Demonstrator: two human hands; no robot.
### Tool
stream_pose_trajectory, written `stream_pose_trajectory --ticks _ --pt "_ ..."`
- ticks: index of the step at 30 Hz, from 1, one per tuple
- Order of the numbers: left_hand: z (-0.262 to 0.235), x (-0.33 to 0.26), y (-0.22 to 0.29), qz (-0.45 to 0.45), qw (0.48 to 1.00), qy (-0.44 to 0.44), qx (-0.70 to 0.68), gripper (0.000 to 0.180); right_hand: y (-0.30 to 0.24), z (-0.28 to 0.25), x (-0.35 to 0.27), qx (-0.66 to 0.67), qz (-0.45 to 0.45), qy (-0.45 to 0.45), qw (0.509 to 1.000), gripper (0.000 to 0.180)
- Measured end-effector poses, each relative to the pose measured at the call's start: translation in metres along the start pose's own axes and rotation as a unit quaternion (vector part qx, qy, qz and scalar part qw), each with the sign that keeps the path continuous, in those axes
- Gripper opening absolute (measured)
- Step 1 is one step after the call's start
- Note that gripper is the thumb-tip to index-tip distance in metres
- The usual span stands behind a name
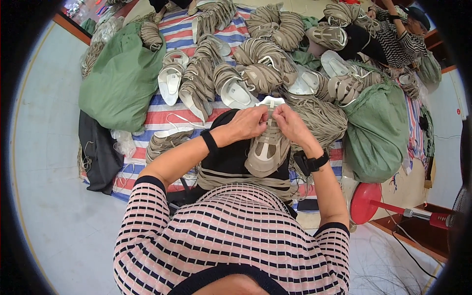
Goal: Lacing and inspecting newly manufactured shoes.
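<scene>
Pinching a beige shoe (266, 150) at its laces, left hand (247, 123) and right hand (290, 124) fingertips pressed together, shoe pile (236, 69) just beyond

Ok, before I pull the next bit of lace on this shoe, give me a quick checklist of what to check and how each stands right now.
1. Shoe steady: ok. The beige shoe rests on the lap, toe toward the body.
2. Both hands on the lacing: ok. The left hand and right hand pinch at the upper eyelets.
3. Tongue free: ok. The white tongue sticks up above the fingers.
4. Lace evenly threaded: cannot tell, the fingers hide it.
5. Spare laces within reach: ok. The pile of laces lies just beyond the right hand.
6. Lower eyelets laced: cannot tell at this size.
</scene>
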State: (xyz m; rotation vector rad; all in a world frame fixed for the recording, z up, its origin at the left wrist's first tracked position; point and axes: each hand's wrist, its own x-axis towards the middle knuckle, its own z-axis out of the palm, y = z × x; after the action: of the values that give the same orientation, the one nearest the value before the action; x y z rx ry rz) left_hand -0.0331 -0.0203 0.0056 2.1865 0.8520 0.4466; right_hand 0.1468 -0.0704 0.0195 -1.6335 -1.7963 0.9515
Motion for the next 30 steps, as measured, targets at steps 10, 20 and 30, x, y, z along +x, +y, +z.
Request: stream_pose_trajectory --ticks 10,20,30 --pt "0.011 -0.004 -0.01 0.078 0.993 0.072 0.05 0.015 -0.013 0.006 -0.018 -0.189 -0.081 0.089 0.975 0.014" --pt "-0.013 0.023 -0.016 0.005 0.988 -0.147 -0.044 0.016 0.003 0.004 -0.01 0.287 0.178 0.01 0.941 0.014" --pt "-0.008 0.023 -0.022 -0.009 0.998 -0.035 -0.053 0.017 0.02 0.001 -0.006 0.442 0.28 0.105 0.846 0.012"
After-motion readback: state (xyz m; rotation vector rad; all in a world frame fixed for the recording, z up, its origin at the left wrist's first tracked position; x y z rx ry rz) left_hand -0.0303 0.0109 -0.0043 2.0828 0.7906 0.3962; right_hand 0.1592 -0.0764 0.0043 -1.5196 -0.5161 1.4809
